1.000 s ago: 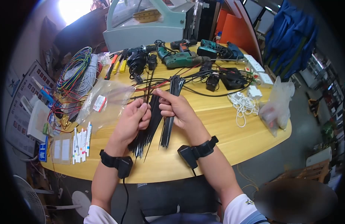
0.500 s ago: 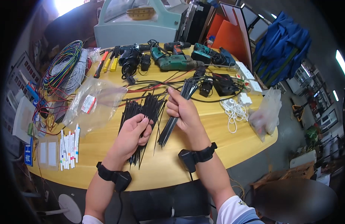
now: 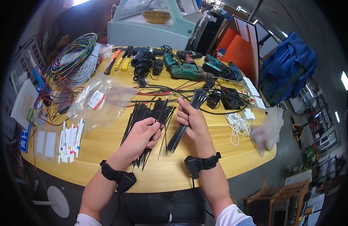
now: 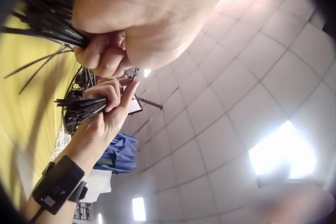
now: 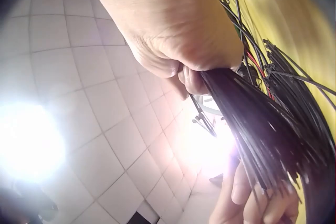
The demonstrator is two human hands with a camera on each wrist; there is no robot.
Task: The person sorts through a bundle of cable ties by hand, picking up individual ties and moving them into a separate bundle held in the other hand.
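Fingers of my right hand (image 3: 194, 122) curl round a slanted bundle of black cable ties (image 3: 177, 138), heads up and tails down toward the table. To its left, my left hand (image 3: 143, 137) has its fingers curled, thumb on top, on black cable ties (image 3: 158, 108) at a loose pile. More ties (image 3: 131, 124) fan out behind and beside that hand. In the left wrist view the ties (image 4: 50, 11) lie against the curled fingers; the right hand (image 4: 107, 111) shows beyond with its bundle. The right wrist view shows the bundle's tails (image 5: 262, 134) spreading from the palm.
A clear plastic bag (image 3: 100, 100) and several marker pens (image 3: 71, 143) lie left on the table. Farther back are coiled wires (image 3: 78, 56), cutters (image 3: 113, 62) and a green drill (image 3: 185, 71). Black cables cross behind the hands; white cord (image 3: 238, 128) and a plastic bag (image 3: 268, 130) are right.
My left hand has moved down and away from the right hand, onto the loose ties. The right hand keeps its bundle, now slanted rather than nearly upright. The head view has shifted.
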